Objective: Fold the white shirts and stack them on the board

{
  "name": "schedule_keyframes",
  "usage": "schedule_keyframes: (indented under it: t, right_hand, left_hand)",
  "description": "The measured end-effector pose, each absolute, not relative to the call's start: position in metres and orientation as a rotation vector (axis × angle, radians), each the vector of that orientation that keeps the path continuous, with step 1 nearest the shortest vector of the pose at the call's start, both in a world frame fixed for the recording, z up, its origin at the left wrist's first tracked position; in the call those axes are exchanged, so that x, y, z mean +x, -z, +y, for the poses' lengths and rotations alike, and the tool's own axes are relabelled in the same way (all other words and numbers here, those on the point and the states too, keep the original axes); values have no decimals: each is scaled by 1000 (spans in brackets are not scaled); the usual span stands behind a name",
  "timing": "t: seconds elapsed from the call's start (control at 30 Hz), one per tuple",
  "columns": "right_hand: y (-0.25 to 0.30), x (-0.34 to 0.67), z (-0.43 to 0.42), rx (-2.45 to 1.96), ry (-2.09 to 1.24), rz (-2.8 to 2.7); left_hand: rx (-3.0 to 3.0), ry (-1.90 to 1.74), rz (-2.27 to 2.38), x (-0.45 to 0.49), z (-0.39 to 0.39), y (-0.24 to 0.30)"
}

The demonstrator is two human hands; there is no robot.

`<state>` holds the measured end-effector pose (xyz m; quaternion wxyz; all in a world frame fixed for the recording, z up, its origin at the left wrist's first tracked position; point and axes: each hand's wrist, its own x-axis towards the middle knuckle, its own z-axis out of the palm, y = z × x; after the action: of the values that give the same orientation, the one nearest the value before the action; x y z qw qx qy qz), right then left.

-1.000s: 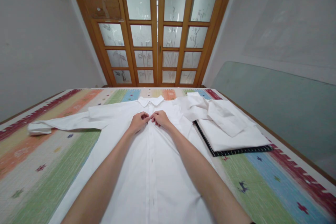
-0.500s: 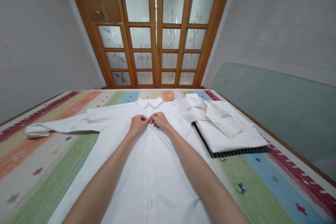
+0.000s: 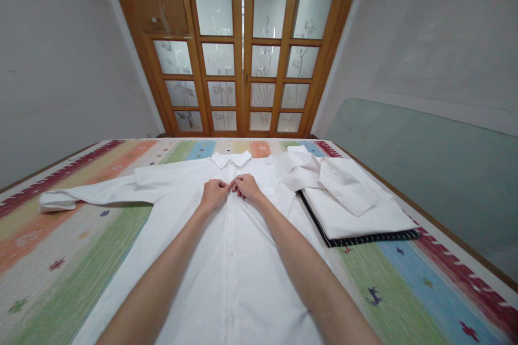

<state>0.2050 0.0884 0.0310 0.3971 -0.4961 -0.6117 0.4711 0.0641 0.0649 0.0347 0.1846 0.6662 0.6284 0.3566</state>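
Across the middle of a patterned cloth with green, orange, blue, cream and dark red stripes lies a white long-sleeved shirt with a pointed collar, spread flat, its front facing up and its collar toward the far edge. Just below the white collar, both bare hands meet over the front placket. The left hand is curled, thumb and forefinger pinching the shirt near the placket; the right hand, also curled and just touching or beside the left fingertips, pinches the fabric from its own side. Whatever button lies between them is hidden. Creases run down the shirt from the right hand.

On the left, one white sleeve stretches out over the striped cloth, its cuff folded. On the right, a loosely bunched length of white fabric, seemingly the other sleeve, rests on a neatly folded white cloth, which lies on a black cloth with pale dashes.

Beyond the far edge stand wooden doors with frosted panes bearing plant designs, between grey walls. A pale green panel with a rounded corner covers the right wall's lower part.
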Motion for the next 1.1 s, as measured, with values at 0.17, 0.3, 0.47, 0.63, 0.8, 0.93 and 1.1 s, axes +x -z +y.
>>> schedule_keyframes:
  t: [0.17, 0.3, 0.47, 0.63, 0.8, 0.93, 1.1]
  right_hand:
    - [-33, 205, 87, -1314, -1142, -1577]
    - [-34, 205, 87, -1348, -1101, -1615]
    - [-35, 205, 86, -1365, -1052, -1664]
    - [-37, 208, 82, -1325, -969, -1744]
    - [-35, 212, 84, -1282, -1059, -1757]
    - [-29, 213, 87, -1217, -1092, -1758]
    - [-23, 214, 90, -1156, -1026, -1776]
  left_hand:
    - [1859, -1015, 1758, 63, 65, -36]
    - [1836, -1029, 1745, 62, 65, -36]
    - [1809, -1067, 1720, 59, 66, -35]
    - [1773, -1102, 1701, 57, 67, -30]
    - [1748, -1107, 1664, 55, 67, -29]
    - [1738, -1114, 1645, 55, 66, -29]
    - [1743, -1127, 1640, 55, 65, -31]
